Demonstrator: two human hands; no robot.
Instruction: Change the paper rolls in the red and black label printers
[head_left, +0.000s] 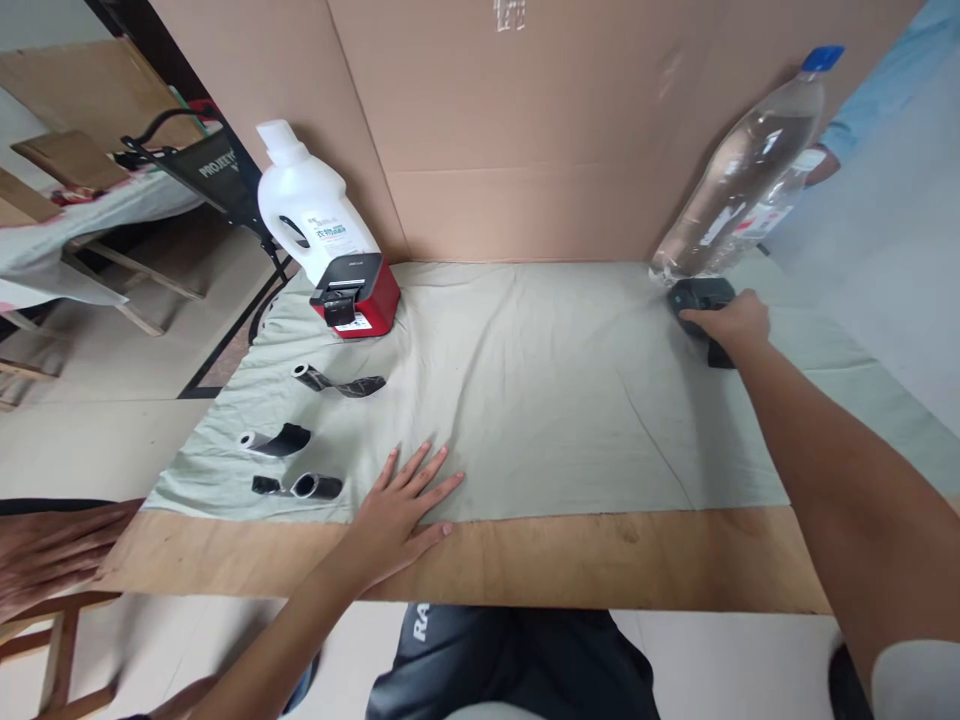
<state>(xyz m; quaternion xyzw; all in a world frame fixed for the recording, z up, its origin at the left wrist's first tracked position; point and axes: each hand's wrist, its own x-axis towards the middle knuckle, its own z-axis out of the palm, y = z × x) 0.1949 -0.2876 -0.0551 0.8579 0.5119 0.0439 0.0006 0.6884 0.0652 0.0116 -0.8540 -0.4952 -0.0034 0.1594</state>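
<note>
My left hand [409, 510] lies flat with spread fingers on the near edge of the pale green cloth [540, 400] and holds nothing. To its left are three small rolls of black-and-white strip: an upper roll [337, 382], a middle roll [275, 440] and a lower roll [315, 486]. At the far right, my right hand [731, 322] is closed on a dark boxy device [703, 294], just in front of the bottles. My fingers hide part of the device, and I cannot make out its exact kind.
A red and black label printer [379, 300] stands before a white detergent jug [315, 205]. Clear plastic bottles [739, 180] lean against the cardboard wall [525, 130]. Another person's hand [825, 165] is by the bottles; more hands [67, 550] show at the left edge.
</note>
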